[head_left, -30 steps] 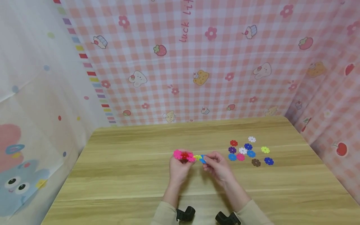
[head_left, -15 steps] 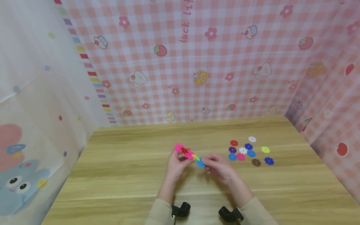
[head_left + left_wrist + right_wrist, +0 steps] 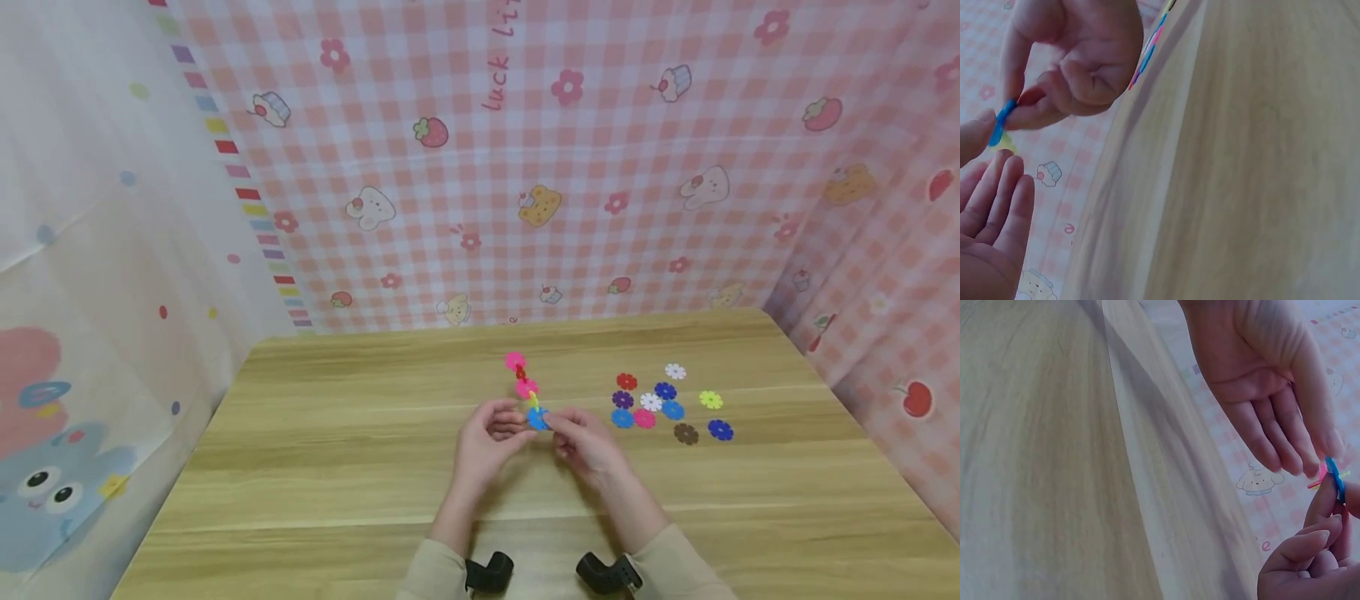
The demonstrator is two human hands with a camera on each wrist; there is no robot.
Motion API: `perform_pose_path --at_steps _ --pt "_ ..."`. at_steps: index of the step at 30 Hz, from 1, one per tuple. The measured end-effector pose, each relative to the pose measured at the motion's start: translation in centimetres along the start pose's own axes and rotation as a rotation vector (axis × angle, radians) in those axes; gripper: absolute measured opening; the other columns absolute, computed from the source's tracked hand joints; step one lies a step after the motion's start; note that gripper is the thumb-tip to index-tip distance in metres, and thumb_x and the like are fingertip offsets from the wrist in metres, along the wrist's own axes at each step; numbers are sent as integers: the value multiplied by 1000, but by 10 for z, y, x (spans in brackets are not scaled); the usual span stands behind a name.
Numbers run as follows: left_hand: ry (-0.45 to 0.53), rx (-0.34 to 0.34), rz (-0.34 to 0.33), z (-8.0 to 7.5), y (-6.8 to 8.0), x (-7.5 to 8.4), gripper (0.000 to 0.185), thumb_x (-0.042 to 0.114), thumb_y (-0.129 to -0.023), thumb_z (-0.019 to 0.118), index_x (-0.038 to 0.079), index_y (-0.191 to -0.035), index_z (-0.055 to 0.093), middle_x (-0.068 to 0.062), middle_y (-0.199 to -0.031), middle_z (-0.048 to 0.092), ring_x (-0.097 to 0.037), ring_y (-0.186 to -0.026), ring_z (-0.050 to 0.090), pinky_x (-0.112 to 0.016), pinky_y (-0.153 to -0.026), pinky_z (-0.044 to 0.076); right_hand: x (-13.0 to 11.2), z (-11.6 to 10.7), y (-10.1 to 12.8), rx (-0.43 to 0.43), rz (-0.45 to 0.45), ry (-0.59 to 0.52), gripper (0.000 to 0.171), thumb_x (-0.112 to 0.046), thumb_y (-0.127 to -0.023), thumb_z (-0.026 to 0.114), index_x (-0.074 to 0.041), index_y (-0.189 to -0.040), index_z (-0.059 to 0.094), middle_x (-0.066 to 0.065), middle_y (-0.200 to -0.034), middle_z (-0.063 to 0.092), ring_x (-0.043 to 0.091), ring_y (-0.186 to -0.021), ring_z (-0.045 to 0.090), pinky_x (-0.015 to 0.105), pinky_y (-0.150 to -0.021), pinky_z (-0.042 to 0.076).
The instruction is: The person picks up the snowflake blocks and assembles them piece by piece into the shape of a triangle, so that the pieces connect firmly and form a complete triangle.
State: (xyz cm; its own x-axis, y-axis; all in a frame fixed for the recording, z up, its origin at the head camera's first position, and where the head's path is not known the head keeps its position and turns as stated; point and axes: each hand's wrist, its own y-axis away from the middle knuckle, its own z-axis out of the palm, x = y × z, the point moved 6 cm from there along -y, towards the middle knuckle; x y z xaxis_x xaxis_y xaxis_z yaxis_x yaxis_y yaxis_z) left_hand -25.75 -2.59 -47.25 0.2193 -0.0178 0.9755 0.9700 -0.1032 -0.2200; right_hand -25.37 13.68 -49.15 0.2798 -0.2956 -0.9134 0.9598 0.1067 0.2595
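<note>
The person wears a plain beige left sleeve and a matching right sleeve, both ending short of the wrists. At each cuff sits a chunky, angled black device with rounded edges. Left hand and right hand are bare.

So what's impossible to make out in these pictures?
Head view: blue disc, partly covered by the right grip.
Head view: any join to the yellow disc, too small.
Head view: lettering, cut off by the top edge.
Left wrist view: loose discs, edge-on, cut off by the top edge.
</note>
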Motion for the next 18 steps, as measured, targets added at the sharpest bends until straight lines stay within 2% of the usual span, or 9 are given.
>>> perform_pose_path --at_steps 5,12,15,18 --pt "-34 -10 14 6 1 2 38 -2 -76 83 -2 -110 68 -15 -93 69 -26 -85 67 -26 -76 56 2 3 -1 -5 -17 21 20 -2 -95 59 -12 -79 63 -3 -69 54 8 -60 47 19 -55 41" --pt "-62 42 -25 7 2 2 36 -6 -75 82 -4 -108 68 -14 -90 68 -23 -83 63 -29 -75 56 3 6 0 -26 -13 17 23 -1 -95 59 -13 -76 64 -4 -68 55 8 -59 47 19 -55 41" --pt "-83 66 -51 8 3 9 34 -9 -75 80 -6 -107 67 -15 -90 67 -24 -84 62 -32 -77 57 3 6 0 -31 -12 24 23 -3 -95 60 -14 -76 64 -4 -68 55 8 -60 47 19 -56 41" --pt "-98 74 -55 9 7 22 32 -10 -75 78 -8 -105 66 -17 -90 66 -27 -85 62 -35 -78 57 3 6 1 -43 -19 34 23 -3 -95 60 -14 -75 64 -4 -68 54 8 -60 47 19 -57 41"
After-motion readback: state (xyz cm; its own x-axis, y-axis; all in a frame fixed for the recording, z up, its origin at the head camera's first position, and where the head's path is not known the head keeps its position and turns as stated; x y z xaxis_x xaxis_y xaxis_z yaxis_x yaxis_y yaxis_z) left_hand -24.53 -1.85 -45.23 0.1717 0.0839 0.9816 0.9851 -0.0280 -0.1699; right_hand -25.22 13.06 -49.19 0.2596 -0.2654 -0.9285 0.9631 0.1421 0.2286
